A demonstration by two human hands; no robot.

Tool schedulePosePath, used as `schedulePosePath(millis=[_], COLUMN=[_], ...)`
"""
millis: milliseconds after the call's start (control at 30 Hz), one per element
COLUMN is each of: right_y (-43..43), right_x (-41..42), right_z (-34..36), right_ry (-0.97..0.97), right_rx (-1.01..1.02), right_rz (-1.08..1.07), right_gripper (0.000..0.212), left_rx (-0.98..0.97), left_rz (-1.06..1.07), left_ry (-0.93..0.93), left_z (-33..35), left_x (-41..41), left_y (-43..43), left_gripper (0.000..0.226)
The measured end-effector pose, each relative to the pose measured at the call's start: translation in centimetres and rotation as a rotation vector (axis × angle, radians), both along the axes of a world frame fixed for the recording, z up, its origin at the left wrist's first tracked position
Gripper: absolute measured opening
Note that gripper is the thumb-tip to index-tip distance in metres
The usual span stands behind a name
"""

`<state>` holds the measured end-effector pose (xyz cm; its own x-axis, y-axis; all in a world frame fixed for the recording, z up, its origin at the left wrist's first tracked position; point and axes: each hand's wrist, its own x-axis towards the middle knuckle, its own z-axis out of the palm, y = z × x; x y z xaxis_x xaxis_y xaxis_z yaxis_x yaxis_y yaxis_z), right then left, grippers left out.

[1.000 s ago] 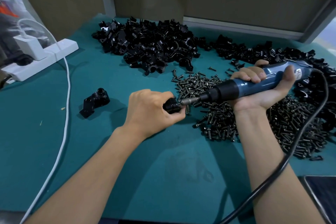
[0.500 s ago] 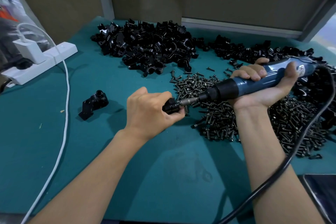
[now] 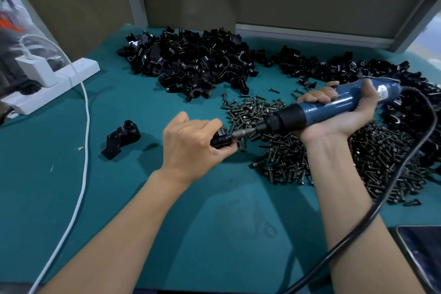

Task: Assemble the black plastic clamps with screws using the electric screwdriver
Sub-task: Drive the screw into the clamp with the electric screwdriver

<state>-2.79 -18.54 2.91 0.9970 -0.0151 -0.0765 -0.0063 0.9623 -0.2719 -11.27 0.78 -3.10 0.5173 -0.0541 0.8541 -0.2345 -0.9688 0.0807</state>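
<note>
While the clamp [image 3: 220, 139] is held in the left hand [image 3: 191, 143] at the centre of the frame, the bit [image 3: 243, 132] of the screwdriver [image 3: 334, 108] is set against its right end. The grip of the left hand is closed round the clamp, with fingers and thumb curled over it, so that only the right end is seen. Whether a screw is seated on the bit cannot be told.

The screwdriver is held nearly level, pointing left. The grip of the right hand [image 3: 338, 117] is closed round the blue barrel, palm up, at the centre right. A black cord [image 3: 381, 203] is led from the rear of the tool, past the right forearm, to the lower edge of the frame.

Loose screws [image 3: 381, 157] are heaped on the green bench [image 3: 214, 222] beneath and to the right of the right hand. Black clamp parts [image 3: 191, 64] are piled along the upper centre and upper right, behind the screws. One second clamp [image 3: 121, 138] is laid alone on the bench, left of the left hand and apart from it.

At the upper left, a white power strip [image 3: 55, 86] with a charger [image 3: 35, 70] plugged in is placed at the bench edge, and a white cable [image 3: 83, 150] is trailed from there to the lower left. A dark panel [image 3: 424, 253] is cut off by the lower right corner.
</note>
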Motion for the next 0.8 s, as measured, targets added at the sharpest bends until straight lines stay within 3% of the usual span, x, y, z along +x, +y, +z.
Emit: schedulePosePath(millis=[567,800], right_y=[0.19,0.63], right_x=[-0.13,-0.34], right_z=[0.20,-0.02], right_ry=[0.336,0.130], right_rx=[-0.075,-0.058], right_rz=[-0.052,0.025], right_gripper=[0.040,0.034], left_rx=[0.137,0.025], left_rz=[0.035,0.005], left_ry=[-0.058,-0.036], left_z=[-0.26,0.01], left_x=[0.24,0.37], left_y=[0.61,0.91], left_gripper=[0.039,0.036])
